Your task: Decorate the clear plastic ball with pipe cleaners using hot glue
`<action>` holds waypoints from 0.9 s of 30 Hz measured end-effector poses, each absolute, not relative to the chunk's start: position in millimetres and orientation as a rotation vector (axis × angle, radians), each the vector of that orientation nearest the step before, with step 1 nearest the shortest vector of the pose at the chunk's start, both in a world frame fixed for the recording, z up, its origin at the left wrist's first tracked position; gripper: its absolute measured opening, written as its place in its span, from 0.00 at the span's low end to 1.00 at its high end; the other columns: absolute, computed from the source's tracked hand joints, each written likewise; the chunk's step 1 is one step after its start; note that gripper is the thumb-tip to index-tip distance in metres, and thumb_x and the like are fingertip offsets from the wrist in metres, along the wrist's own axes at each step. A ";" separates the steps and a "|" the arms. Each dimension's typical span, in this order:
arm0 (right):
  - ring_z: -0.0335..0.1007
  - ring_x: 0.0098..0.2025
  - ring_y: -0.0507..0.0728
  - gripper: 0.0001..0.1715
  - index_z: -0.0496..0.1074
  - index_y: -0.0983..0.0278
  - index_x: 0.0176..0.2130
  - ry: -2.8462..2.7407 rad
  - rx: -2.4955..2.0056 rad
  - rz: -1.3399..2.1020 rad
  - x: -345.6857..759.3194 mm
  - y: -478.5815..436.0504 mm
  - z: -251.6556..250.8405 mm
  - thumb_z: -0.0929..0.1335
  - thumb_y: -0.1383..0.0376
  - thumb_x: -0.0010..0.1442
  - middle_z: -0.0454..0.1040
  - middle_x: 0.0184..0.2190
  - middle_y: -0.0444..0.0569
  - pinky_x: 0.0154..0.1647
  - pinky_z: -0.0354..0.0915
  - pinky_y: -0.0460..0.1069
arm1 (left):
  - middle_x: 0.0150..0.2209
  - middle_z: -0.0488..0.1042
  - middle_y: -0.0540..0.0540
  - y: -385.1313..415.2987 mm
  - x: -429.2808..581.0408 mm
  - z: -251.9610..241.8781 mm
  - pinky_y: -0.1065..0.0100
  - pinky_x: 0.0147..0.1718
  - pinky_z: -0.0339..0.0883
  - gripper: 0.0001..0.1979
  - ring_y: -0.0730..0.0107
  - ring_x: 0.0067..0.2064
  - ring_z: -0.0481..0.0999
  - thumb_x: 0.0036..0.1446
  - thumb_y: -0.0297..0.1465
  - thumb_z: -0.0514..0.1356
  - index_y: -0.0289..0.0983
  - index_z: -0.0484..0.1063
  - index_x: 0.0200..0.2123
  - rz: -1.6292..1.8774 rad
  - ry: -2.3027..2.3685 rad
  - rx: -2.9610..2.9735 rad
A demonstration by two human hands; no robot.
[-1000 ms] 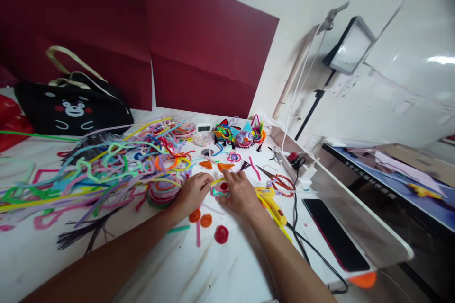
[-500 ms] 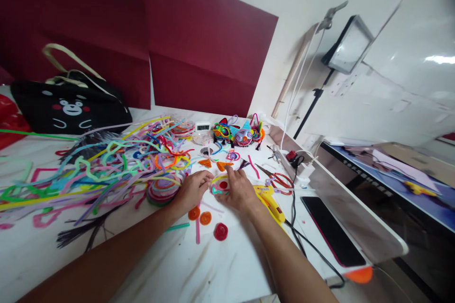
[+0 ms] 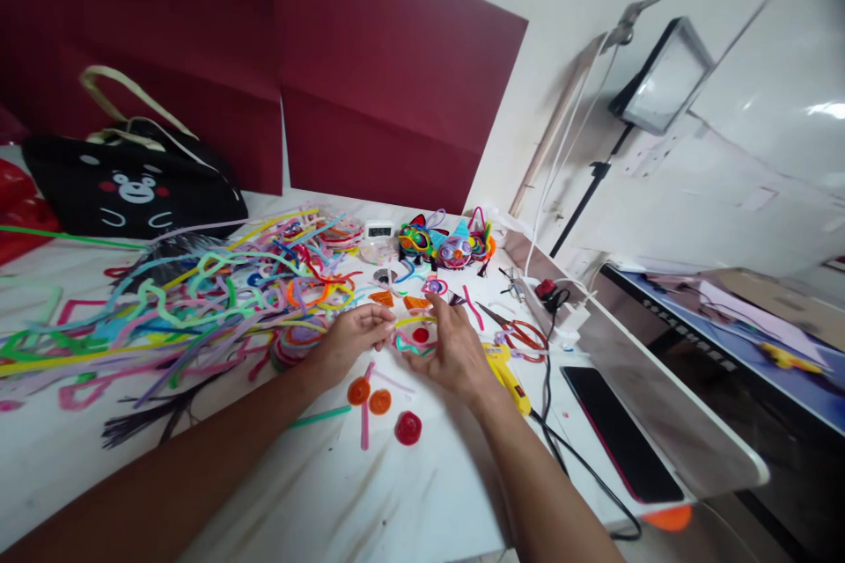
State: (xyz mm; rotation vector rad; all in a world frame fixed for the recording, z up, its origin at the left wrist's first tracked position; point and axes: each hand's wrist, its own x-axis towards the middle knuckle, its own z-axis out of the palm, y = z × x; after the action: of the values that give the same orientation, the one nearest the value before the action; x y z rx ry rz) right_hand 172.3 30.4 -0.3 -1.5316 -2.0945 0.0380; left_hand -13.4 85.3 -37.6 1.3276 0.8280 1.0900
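A red coiled pipe-cleaner disc (image 3: 407, 427) lies just short of the hands. The left hand (image 3: 347, 341) pinches (fingers narrow) and the right hand (image 3: 455, 358) cups a multicoloured pipe-cleaner coil with a red centre (image 3: 418, 336). Far beyond the left hand sits a black bear-face tote bag (image 3: 132, 193), its contents hidden.

A craft workspace: a white table (image 3: 409, 501) strewn with pipe cleaners (image 3: 198, 299), glue gun (image 3: 505, 369), scissors (image 3: 518, 332).
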 end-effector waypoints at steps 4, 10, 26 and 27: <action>0.63 0.50 0.67 0.49 0.56 0.73 0.62 -2.051 -1.453 0.053 174.4 26.0 1.1 0.74 0.58 0.49 0.71 0.49 0.62 0.51 0.67 0.59 | 0.24 0.71 0.52 83.2 -13.2 -36.4 0.72 0.24 0.57 0.15 0.76 0.24 0.66 0.47 0.35 0.68 0.35 0.70 0.36 1.036 0.785 1.237; 0.64 0.50 0.66 0.45 0.56 0.70 0.62 -2.039 -1.398 0.011 175.1 25.3 -1.2 0.72 0.60 0.50 0.71 0.48 0.60 0.51 0.67 0.60 | 0.26 0.69 0.52 78.9 -12.9 -36.9 0.74 0.23 0.56 0.16 0.78 0.25 0.67 0.48 0.36 0.69 0.35 0.70 0.36 0.949 0.755 1.084; 0.64 0.51 0.66 0.44 0.58 0.70 0.60 -2.061 -1.310 -0.067 173.7 20.4 -3.0 0.74 0.58 0.50 0.71 0.49 0.60 0.51 0.67 0.59 | 0.19 0.58 0.57 68.1 -11.9 -24.9 0.78 0.14 0.39 0.17 0.86 0.16 0.50 0.48 0.38 0.69 0.35 0.66 0.29 0.790 0.607 1.005; 0.63 0.51 0.66 0.44 0.58 0.70 0.60 -2.066 -1.305 -0.075 173.8 20.1 -3.0 0.74 0.58 0.51 0.71 0.50 0.60 0.52 0.67 0.59 | 0.18 0.57 0.57 68.0 -11.9 -25.1 0.78 0.14 0.39 0.17 0.86 0.16 0.49 0.48 0.38 0.69 0.35 0.66 0.29 0.792 0.604 1.017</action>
State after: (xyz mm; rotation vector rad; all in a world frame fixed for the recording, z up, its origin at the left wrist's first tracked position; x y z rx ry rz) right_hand 173.8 20.1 -3.0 -1.3047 -2.0656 -0.0747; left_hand -11.9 68.0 -25.1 1.0168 0.6041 0.7922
